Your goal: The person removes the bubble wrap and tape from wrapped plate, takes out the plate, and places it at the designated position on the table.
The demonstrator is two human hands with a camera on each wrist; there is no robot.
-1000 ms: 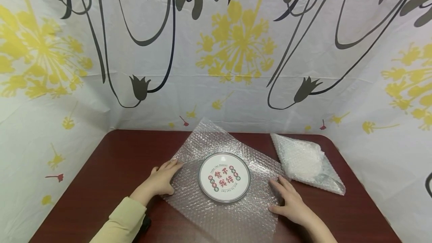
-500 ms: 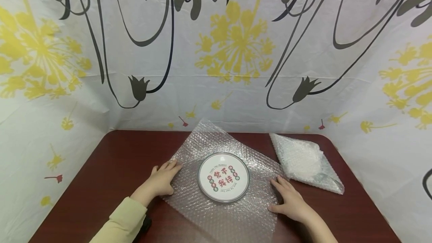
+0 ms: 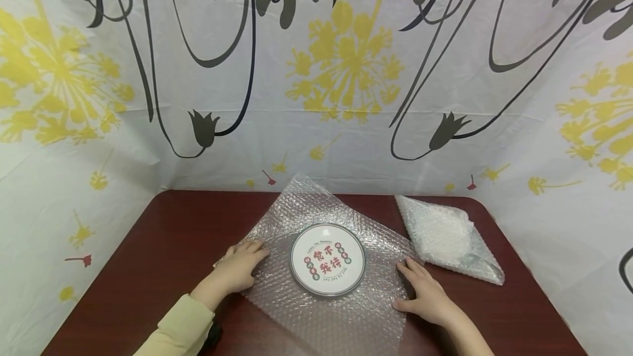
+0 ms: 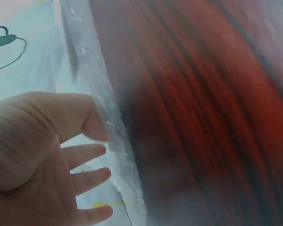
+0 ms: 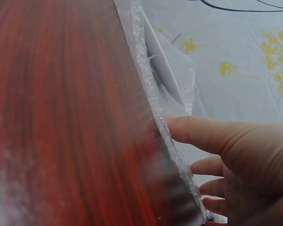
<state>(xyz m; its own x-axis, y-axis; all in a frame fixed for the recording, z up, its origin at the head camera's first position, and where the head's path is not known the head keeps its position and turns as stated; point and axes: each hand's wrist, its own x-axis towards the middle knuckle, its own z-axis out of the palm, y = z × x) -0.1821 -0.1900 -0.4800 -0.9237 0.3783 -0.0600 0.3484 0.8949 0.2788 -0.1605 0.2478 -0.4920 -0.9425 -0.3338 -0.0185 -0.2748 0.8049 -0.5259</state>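
Note:
A round white plate (image 3: 328, 260) with a dark rim and red characters lies face up on a clear sheet of bubble wrap (image 3: 316, 196). To its left, my left hand (image 3: 234, 268) rests on the sheet with fingers extended and apart. My right hand (image 3: 425, 295) touches the sheet's right part, fingers spread. In the left wrist view, the thumb and fingers of the left hand (image 4: 42, 150) are beside the wrap's edge. The right wrist view has the right hand (image 5: 245, 160) at the wrap, its thumb touching it, with the plate (image 5: 162, 61) seen edge-on beyond.
A bubble-wrapped packet (image 3: 447, 235) with a pale thing inside lies at the back right of the dark red table (image 3: 163, 246). Behind and on both sides hangs a white cloth (image 3: 277, 87) printed with flowers.
My left hand has shifted slightly down, and a corner of the bubble wrap now shows to its left. The right hand and the plate stay in place.

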